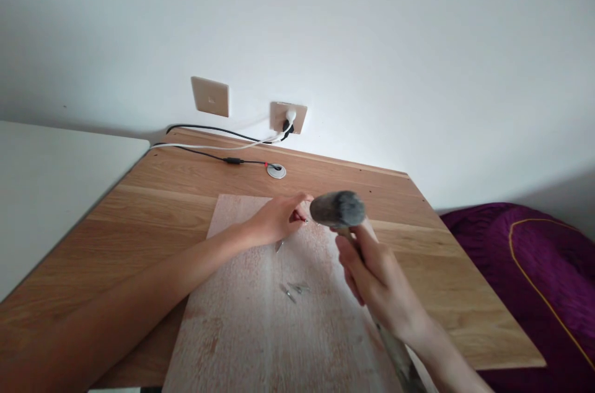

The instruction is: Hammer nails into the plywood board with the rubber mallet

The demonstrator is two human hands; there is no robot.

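My right hand (372,272) is wrapped round the handle of a mallet (337,208), whose dark, rounded head is raised over the far part of a pale, worn board (260,325). Just left of the mallet head, my left hand (280,219) rests at the board's far end with its fingers curled in a pinch. A tiny shiny bit shows at those fingertips, too small to name. One slim metal piece (279,246) lies just below my left hand. Nearer to me, several small metal pieces that look like nails (288,294) lie loose on the board.
The board lies on a wooden table (446,281) against a white wall. Black and white cables run along the back to a wall socket (288,118) and a round cable grommet (276,171). A white surface (60,188) adjoins on the left; purple fabric (543,269) is at right.
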